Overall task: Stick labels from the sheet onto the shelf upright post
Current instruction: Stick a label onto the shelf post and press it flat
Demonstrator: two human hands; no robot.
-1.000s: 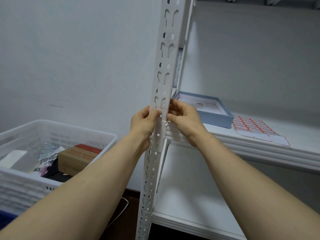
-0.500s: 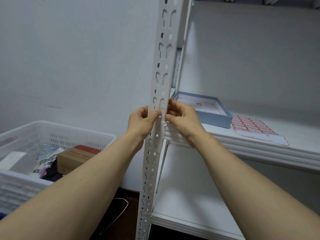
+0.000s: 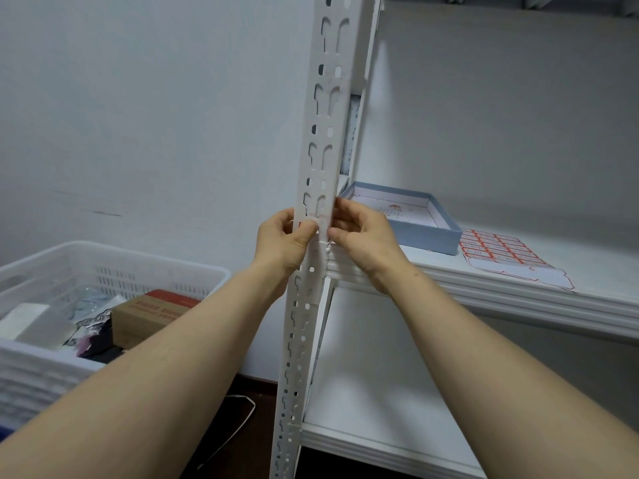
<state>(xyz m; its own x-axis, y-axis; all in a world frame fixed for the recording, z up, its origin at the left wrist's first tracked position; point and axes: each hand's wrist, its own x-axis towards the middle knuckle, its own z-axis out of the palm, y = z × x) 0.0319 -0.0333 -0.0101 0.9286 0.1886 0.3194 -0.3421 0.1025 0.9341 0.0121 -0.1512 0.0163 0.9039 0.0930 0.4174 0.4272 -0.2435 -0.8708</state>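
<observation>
The white perforated shelf upright post (image 3: 325, 133) runs top to bottom through the middle of the view. A small white label with red trim (image 3: 320, 221) lies on its front face at shelf height. My left hand (image 3: 281, 243) wraps the post's left edge, with its thumb pressing across the label. My right hand (image 3: 363, 240) pinches the post's right edge beside the label, fingertips above and thumb below. The label sheet (image 3: 501, 252), with red-bordered labels and several peeled-off gaps, lies flat on the middle shelf (image 3: 484, 292) to the right.
A shallow blue box (image 3: 425, 233) sits on the shelf between post and sheet. A white plastic basket (image 3: 103, 257) at the left holds a brown carton (image 3: 148, 311) and small packets. A lower shelf board (image 3: 363, 392) lies below. A thin cable (image 3: 238, 420) lies on the dark floor.
Both hands stay on the post at the same height. My left thumb has slid a little further across the label. The view has shifted slightly.
</observation>
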